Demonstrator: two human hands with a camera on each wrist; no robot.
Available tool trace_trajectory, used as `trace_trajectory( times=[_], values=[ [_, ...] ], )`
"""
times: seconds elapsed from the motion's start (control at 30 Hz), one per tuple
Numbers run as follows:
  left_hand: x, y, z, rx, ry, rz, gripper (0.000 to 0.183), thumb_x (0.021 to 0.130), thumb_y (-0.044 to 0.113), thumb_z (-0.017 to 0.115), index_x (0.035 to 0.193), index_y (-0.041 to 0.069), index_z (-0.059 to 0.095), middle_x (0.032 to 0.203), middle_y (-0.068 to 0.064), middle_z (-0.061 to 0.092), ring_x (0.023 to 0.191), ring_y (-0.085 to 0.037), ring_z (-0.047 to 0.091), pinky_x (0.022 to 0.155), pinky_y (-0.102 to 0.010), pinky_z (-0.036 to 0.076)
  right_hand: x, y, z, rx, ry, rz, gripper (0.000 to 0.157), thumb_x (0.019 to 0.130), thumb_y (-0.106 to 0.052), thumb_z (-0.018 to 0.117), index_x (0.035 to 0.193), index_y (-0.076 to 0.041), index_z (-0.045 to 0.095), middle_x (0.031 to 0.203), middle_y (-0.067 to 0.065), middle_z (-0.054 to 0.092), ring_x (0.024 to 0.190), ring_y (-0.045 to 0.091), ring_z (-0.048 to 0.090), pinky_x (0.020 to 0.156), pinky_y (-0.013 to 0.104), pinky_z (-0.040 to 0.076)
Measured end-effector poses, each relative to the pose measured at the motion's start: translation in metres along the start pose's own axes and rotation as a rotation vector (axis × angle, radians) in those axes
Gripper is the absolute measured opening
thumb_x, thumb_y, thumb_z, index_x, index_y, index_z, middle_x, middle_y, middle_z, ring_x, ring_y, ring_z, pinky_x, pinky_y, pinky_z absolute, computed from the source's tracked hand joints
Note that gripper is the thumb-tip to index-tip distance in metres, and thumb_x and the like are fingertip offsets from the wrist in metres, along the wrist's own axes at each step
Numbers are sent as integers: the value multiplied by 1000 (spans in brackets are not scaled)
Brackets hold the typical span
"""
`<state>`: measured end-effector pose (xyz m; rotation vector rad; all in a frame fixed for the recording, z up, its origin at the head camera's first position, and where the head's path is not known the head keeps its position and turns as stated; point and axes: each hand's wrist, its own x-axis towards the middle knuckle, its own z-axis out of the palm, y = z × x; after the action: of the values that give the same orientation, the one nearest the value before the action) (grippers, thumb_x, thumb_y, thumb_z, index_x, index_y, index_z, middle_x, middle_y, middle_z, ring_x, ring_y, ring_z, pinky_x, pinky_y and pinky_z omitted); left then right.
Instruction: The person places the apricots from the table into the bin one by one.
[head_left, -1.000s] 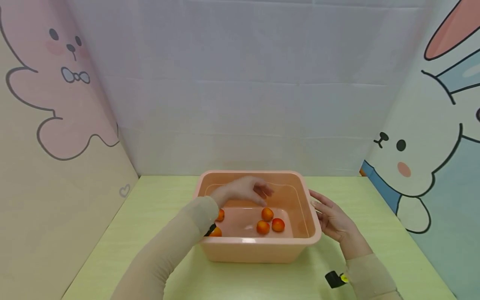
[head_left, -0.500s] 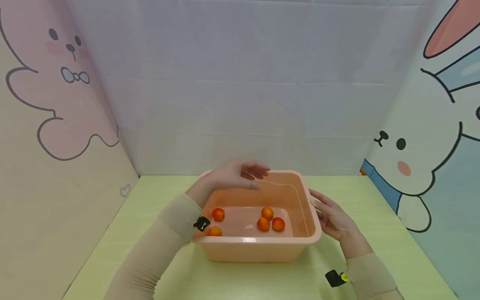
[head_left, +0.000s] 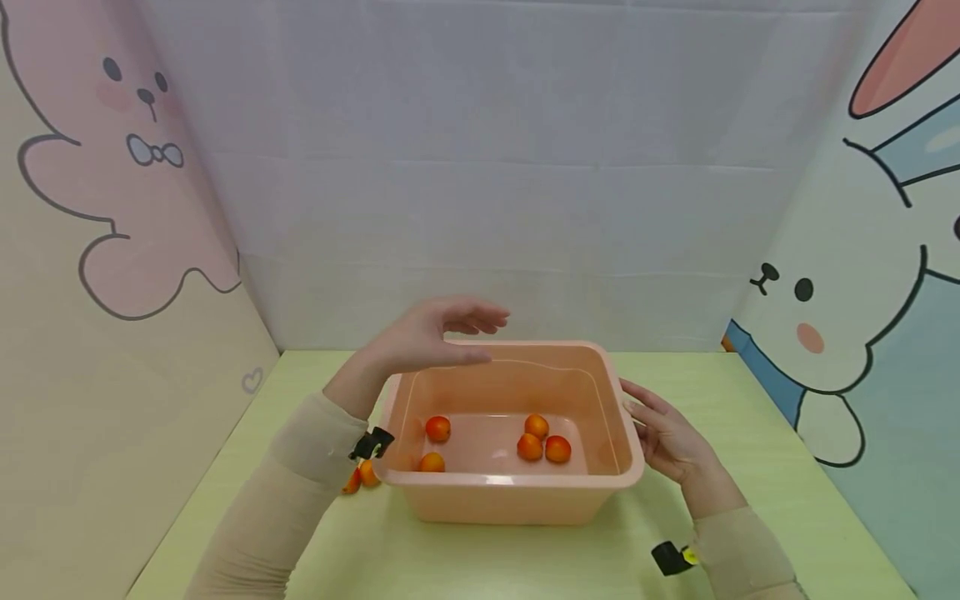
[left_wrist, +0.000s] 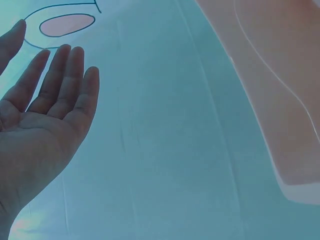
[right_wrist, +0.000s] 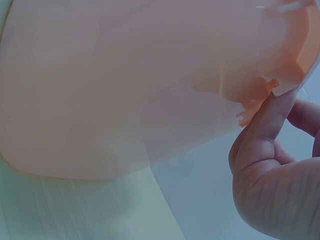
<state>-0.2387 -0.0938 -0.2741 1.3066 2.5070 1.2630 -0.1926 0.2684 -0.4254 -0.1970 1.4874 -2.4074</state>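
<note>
A peach-coloured plastic basin [head_left: 498, 500] stands on the table, with several small orange-red round fruits [head_left: 557, 449] inside: three grouped at the right and two near the left wall. My left hand [head_left: 435, 335] hovers over its back left rim, palm turned inward, fingers spread and holding nothing. The left wrist view shows that palm bare and the fingers apart. On the right side, my right hand [head_left: 670, 433] holds the basin's rim with thumb and fingertips; the right wrist view shows a digit pressed up against the rim's underside. Outside the basin, beside my left sleeve, lie two more fruits [head_left: 368, 473], partly hidden.
The light green table [head_left: 480, 562] meets a white back wall [head_left: 480, 208]. Side panels bear a pink cartoon figure [head_left: 142, 208] at left and a white rabbit [head_left: 832, 250] at right. Black straps with camera mounts [head_left: 671, 558] sit at both wrists.
My left hand has risen out of the basin and moved left and up, uncovering the left fruits inside and two outside. My right hand keeps its place on the rim.
</note>
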Motion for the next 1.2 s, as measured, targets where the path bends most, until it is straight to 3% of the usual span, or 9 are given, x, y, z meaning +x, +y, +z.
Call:
trace_trajectory(
  times=[0.23, 0.7, 0.87, 1.2],
  values=[
    [-24, -4, -19, 4, 136, 34, 51, 85, 11, 79, 133, 8, 62, 125, -3, 65, 112, -19, 60, 100, -37, 48, 1, 0, -2, 13, -22, -3, 32, 106, -12, 45, 123, -28, 67, 107, 0, 71, 87, 12, 70, 70, 23, 57],
    [-80, -30, -41, -33, 280, 30, 47, 88, -1, 72, 133, 0, 59, 127, -12, 63, 112, -22, 61, 96, -28, 50, 0, 1, -3, 8, -23, 1, 32, 106, -12, 46, 124, -27, 67, 105, 0, 71, 86, 12, 70, 68, 22, 57],
    [-100, -46, -41, -67, 320, -30, 46, 89, -2, 70, 134, 0, 58, 129, -14, 62, 111, -14, 61, 93, -26, 51, 0, 0, -2, 4, -5, 7, 31, 106, -12, 47, 123, -28, 68, 106, 0, 71, 87, 12, 70, 71, 23, 57],
    [-140, -80, -34, -77, 431, -147, 47, 91, 0, 70, 135, 0, 56, 122, -5, 63, 104, -12, 64, 89, -21, 52, 1, 0, -1, -1, -4, 6, 32, 107, -12, 45, 123, -28, 67, 107, 0, 71, 88, 12, 69, 73, 24, 58]
  ],
)
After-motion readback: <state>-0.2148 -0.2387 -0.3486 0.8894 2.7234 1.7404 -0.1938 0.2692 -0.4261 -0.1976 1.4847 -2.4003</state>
